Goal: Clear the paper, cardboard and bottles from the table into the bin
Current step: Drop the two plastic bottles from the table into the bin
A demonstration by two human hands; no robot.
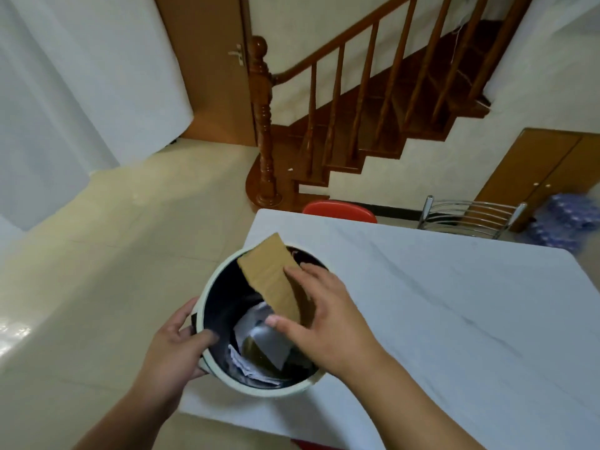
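The cardboard (276,280) stands tilted in the mouth of the bin (207,287), its lower end hidden behind the right hand (311,316), which pinches it between thumb and fingers. Inside the bin lie crumpled paper (243,362) and darker shapes too dim to identify. The left hand (181,342) grips the bin's near rim, thumb inside. The bin sits at the left edge of the table (438,303), partly overhanging it.
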